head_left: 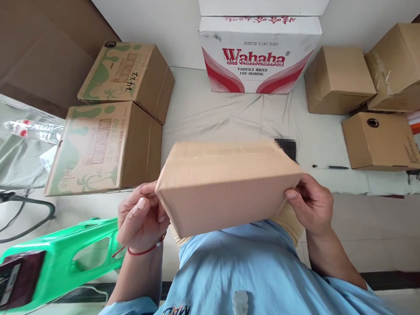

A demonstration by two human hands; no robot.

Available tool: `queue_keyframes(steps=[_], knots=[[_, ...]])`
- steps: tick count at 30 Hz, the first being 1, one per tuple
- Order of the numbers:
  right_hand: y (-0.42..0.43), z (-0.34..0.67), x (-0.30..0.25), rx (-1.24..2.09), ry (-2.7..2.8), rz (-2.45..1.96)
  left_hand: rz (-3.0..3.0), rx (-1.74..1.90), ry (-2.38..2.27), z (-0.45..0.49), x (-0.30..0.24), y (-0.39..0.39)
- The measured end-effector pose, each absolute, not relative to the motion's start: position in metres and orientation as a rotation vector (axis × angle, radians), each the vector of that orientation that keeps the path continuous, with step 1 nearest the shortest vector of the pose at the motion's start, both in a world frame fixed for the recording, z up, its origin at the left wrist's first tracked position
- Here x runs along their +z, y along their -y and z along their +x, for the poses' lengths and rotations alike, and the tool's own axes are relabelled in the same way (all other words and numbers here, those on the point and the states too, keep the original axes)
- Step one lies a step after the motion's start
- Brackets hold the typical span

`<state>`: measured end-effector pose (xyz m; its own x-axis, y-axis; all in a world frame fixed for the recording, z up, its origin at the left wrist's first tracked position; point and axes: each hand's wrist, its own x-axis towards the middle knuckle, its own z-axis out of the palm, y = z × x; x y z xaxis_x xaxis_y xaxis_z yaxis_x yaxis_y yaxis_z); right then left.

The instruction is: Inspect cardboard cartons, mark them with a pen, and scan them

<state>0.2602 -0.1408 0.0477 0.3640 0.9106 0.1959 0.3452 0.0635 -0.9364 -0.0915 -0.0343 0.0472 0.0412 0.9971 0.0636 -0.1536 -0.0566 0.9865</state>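
A plain brown cardboard box (225, 195) is held up in front of my body, its top face tilted toward the table. My left hand (143, 217) grips the box's left edge, its fingers curled and a red cord bracelet at the wrist. On the right, my right hand (312, 204) pinches the box's right corner, thumb on the near face. The box's underside and far side are hidden. Behind its right end, a small dark object (287, 149) lies partly covered and blurred out.
Printed cartons (102, 143) stand stacked at left, near a plastic bottle (33, 130). A Wahaha water carton (259, 55) stands at the back. Brown boxes (340, 79) and a pen (331, 167) are on the right of the cloth-covered table (226, 114). A green stool (62, 258) stands lower left.
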Motion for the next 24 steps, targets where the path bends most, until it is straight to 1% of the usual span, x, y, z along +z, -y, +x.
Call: queue_keyframes(steps=[2, 4, 6, 8, 11, 15, 20, 24], knots=[[0.138, 0.259, 0.044, 0.766, 1.109, -1.543, 1.176, 1.282, -0.899, -0.087, 0.045, 0.029], [0.133, 0.258, 0.041, 0.952, 1.063, -1.487, 1.196, 1.236, -0.844, -0.081, 0.043, 0.025], [0.128, 0.257, 0.037, 1.116, 1.004, -1.375, 1.216, 1.187, -0.865, -0.075, 0.040, 0.023], [0.122, 0.258, 0.035, 1.209, 0.910, -1.275, 1.258, 1.115, -0.911, -0.074, 0.035, 0.022], [0.116, 0.259, 0.032, 1.260, 0.820, -1.208, 1.342, 0.934, -1.004, -0.078, 0.028, 0.022], [0.116, 0.261, 0.027, 1.295, 0.802, -1.257, 1.399, 0.749, -1.036, -0.081, 0.025, 0.023], [0.117, 0.266, 0.022, 1.280, 0.721, -1.302, 1.409, 0.795, -0.912, -0.082, 0.029, 0.025], [0.116, 0.273, 0.022, 1.275, 0.641, -1.285, 1.543, 0.820, -0.799, -0.081, 0.040, 0.029]])
